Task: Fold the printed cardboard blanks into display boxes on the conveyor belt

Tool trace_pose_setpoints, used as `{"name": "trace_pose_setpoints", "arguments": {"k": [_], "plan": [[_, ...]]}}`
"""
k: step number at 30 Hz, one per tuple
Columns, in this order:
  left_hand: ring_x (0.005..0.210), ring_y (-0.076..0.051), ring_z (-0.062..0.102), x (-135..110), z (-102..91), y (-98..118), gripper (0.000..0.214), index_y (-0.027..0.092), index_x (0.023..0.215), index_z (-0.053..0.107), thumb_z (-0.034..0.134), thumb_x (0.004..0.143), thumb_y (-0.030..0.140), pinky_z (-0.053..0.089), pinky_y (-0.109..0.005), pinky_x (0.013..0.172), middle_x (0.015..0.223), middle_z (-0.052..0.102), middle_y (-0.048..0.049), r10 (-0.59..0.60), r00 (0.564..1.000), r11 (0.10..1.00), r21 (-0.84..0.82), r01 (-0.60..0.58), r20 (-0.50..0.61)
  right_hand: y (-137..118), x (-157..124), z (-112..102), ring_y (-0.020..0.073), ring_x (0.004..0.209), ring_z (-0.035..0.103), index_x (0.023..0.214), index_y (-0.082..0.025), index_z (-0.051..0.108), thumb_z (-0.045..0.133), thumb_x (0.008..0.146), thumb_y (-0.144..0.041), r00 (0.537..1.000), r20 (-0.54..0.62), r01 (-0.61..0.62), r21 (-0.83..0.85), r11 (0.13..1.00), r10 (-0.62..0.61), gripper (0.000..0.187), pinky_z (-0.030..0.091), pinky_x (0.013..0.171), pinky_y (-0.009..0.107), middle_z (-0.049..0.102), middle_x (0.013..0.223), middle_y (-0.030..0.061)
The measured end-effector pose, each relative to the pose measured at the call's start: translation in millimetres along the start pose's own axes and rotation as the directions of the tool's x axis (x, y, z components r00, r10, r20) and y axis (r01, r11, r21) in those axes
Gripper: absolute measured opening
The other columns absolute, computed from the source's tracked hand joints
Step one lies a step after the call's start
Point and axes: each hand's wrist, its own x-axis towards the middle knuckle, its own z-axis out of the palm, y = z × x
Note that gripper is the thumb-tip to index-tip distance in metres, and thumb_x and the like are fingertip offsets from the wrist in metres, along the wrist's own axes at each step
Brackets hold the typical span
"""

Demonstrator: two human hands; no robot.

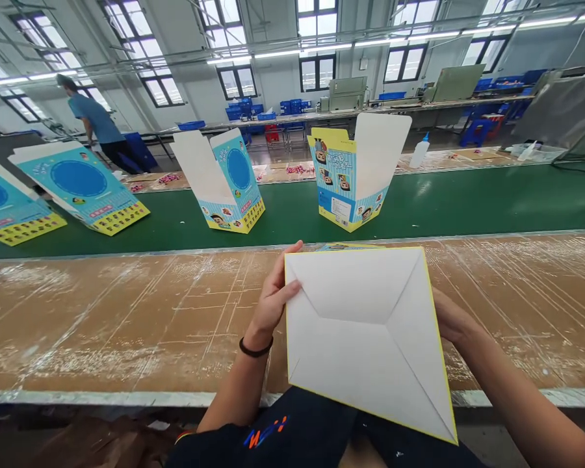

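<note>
Close in front of my body, a cardboard box [355,351] is tilted so that its white bottom with folded flaps and thin yellow edges faces me. My left hand [275,292] grips its upper left side, the thumb resting on the white face and the other fingers behind. On the right, my right hand [451,317] holds the opposite side, its fingertips hidden behind the box. Just past the held box, on the green conveyor belt [283,218], stands a blue and yellow printed box [338,185] with a raised white flap.
Further left on the belt are another upright box [244,175] and two tilted boxes [80,182]. The brown worktable [127,312] runs along my side. Beyond the belt stand a white bottle with a blue tip [420,153] and small pink pieces [299,169]. A person [97,123] walks at back left.
</note>
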Motion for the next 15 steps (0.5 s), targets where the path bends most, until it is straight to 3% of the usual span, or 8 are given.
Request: {"name": "trace_pose_setpoints", "arguments": {"k": [2, 4, 6, 8, 10, 12, 13, 15], "plan": [[0.138, -0.029, 0.051, 2, -1.3, -1, 0.069, 0.026, 0.148, 0.053, 0.074, 0.086, 0.05, 0.048, -0.035, 0.109, 0.158, 0.046, -0.0104, 0.091, 0.996, 0.995, 0.029, -0.091, -0.004, -18, -12, -6, 0.0103, 0.066, 0.061, 0.088, -0.014, 0.064, 0.089, 0.023, -0.038, 0.991, -0.106, 0.098, 0.103, 0.99, -0.087, 0.073, 0.053, 0.056, 0.02, 0.068, 0.082, 0.0027], [0.145, -0.029, 0.046, 7, -2.9, -7, 0.064, 0.025, 0.146, 0.054, 0.071, 0.089, 0.051, 0.041, -0.039, 0.118, 0.16, 0.044, -0.0114, 0.173, 0.985, 0.982, 0.083, -0.172, -0.004, -44, -28, -16, 0.0087, 0.059, 0.057, 0.088, -0.014, 0.06, 0.086, 0.024, -0.035, 0.932, -0.22, 0.314, 0.087, 0.945, -0.29, 0.072, 0.05, 0.053, 0.019, 0.065, 0.077, 0.0023], [0.146, -0.028, 0.045, 13, -5.3, -20, 0.061, 0.023, 0.144, 0.054, 0.067, 0.092, 0.051, 0.036, -0.042, 0.122, 0.157, 0.047, -0.0134, 0.179, 0.984, 0.971, 0.16, -0.176, -0.006, -73, -46, -29, 0.0097, 0.057, 0.056, 0.088, -0.014, 0.06, 0.082, 0.029, -0.037, 0.814, -0.27, 0.522, -0.052, 0.851, -0.515, 0.067, 0.049, 0.052, 0.022, 0.064, 0.076, 0.0036], [0.144, -0.028, 0.048, 17, -7.6, -41, 0.059, 0.02, 0.142, 0.055, 0.064, 0.092, 0.05, 0.037, -0.046, 0.122, 0.153, 0.051, -0.0161, 0.104, 0.995, 0.954, 0.283, -0.098, -0.006, -102, -55, -41, 0.0142, 0.061, 0.06, 0.092, -0.014, 0.061, 0.079, 0.04, -0.039, 0.7, -0.266, 0.616, -0.245, 0.749, -0.663, 0.061, 0.049, 0.053, 0.024, 0.066, 0.081, 0.0061], [0.142, -0.03, 0.05, 17, -8.5, -66, 0.055, 0.017, 0.138, 0.056, 0.061, 0.092, 0.047, 0.037, -0.051, 0.121, 0.149, 0.054, -0.018, 0.027, 1.0, 0.882, 0.47, -0.027, 0.006, -128, -51, -50, 0.0137, 0.065, 0.061, 0.096, -0.013, 0.061, 0.076, 0.061, -0.035, 0.645, -0.264, 0.556, -0.482, 0.678, -0.717, 0.044, 0.051, 0.06, 0.025, 0.066, 0.083, 0.0062], [0.142, -0.032, 0.049, 13, -6.9, -92, 0.052, 0.015, 0.135, 0.059, 0.061, 0.089, 0.038, 0.035, -0.056, 0.121, 0.147, 0.055, -0.0191, -0.021, 0.999, 0.742, 0.67, -0.017, 0.048, -153, -31, -56, 0.006, 0.066, 0.055, 0.096, -0.011, 0.061, 0.068, 0.079, -0.022, 0.618, -0.26, 0.39, -0.718, 0.577, -0.742, 0.021, 0.055, 0.08, 0.03, 0.064, 0.081, 0.004], [0.142, -0.033, 0.049, 11, -5.4, -102, 0.051, 0.015, 0.134, 0.061, 0.063, 0.086, 0.034, 0.033, -0.059, 0.121, 0.146, 0.056, -0.0192, -0.051, 0.995, 0.656, 0.755, -0.028, 0.081, -164, -16, -58, 0.0028, 0.069, 0.052, 0.095, -0.009, 0.062, 0.067, 0.081, -0.015, 0.597, -0.253, 0.299, -0.811, 0.504, -0.762, 0.015, 0.054, 0.096, 0.034, 0.063, 0.08, 0.0033], [0.141, -0.035, 0.049, 5, -1.8, -118, 0.049, 0.017, 0.131, 0.064, 0.065, 0.083, 0.028, 0.029, -0.064, 0.122, 0.145, 0.056, -0.0188, -0.116, 0.983, 0.494, 0.867, -0.07, 0.145, -182, 20, -65, 0.004, 0.087, 0.053, 0.096, -0.006, 0.066, 0.072, 0.076, -0.008, 0.557, -0.214, 0.163, -0.919, 0.358, -0.803, 0.021, 0.039, 0.122, 0.044, 0.064, 0.09, 0.0061]]}}
